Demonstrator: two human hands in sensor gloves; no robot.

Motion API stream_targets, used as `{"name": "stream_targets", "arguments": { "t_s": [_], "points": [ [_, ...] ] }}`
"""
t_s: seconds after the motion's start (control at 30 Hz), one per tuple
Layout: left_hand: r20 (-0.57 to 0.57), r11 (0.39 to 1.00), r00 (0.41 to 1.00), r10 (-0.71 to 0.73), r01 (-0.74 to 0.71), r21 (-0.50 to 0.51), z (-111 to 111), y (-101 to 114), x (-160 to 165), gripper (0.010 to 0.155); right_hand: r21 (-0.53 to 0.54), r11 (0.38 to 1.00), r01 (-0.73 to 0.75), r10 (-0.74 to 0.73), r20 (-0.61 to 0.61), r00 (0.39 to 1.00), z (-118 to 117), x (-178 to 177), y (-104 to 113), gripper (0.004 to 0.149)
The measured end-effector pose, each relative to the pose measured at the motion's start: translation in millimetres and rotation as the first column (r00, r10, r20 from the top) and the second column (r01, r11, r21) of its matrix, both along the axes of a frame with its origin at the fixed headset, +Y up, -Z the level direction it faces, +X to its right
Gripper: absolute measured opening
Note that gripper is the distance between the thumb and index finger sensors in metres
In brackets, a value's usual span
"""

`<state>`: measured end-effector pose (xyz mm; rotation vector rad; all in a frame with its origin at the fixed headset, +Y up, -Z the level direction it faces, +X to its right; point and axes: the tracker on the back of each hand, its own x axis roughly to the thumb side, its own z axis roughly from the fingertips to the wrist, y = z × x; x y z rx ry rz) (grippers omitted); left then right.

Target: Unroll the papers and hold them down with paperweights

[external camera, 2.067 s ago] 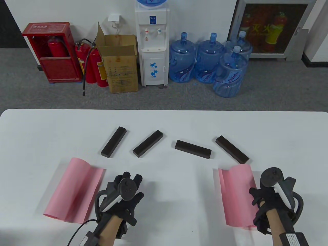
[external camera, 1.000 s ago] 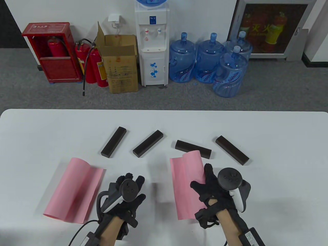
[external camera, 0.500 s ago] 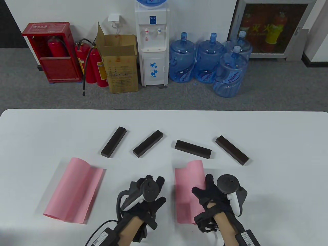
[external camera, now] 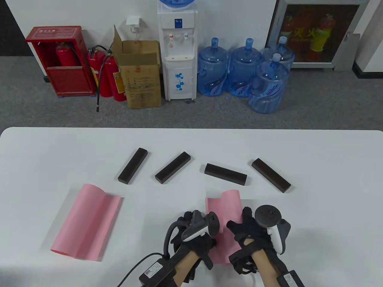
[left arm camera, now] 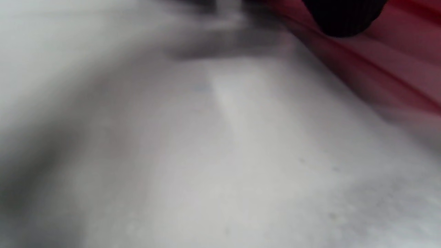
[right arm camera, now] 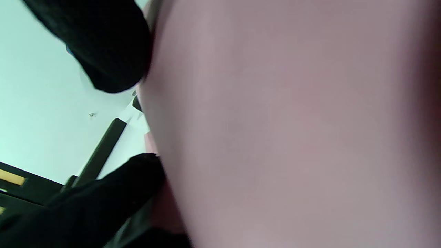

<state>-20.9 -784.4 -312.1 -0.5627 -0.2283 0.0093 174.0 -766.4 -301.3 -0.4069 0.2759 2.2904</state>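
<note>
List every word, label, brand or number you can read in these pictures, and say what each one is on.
"GuanGon", or close to it, uncertain: front water jug.
Red characters on the framed cabinet at top right: too blurred to read.
White characters on the red extinguisher box: too small.
Print on the cardboard box: too small.
Logo on the water dispenser: illegible.
Sticker on the left wrist pack: too small.
Both wrist views: no text.

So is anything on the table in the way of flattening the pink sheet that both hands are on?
Nothing visible. Left hand and right hand sit on the curled pink sheet; the nearest dark bar lies just beyond its far edge, apart from it.
</note>
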Motion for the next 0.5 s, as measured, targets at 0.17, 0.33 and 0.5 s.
{"name": "stream_targets", "arguments": {
  "t_s": [0.17,0.33,0.5],
  "points": [
    [0.003,1.0,1.0,0.011,-0.011,-0.004,-0.3,-0.8,-1.9,0.074,0.073,0.922,-0.38,0.386,-0.08,0.919,7.3,-20.9,13.8,0.09],
    [0.005,1.0,1.0,0.018,-0.018,-0.003,-0.1,-1.1,-2.8,0.074,0.256,0.757,-0.601,0.648,-0.175,0.742,11.8,-47.6,16.0,0.085],
    [0.007,1.0,1.0,0.015,-0.015,-0.001,0.2,-1.1,-3.1,0.074,0.385,0.714,-0.584,0.698,-0.339,0.63,13.4,-61.1,10.4,0.054]
  ]
}}
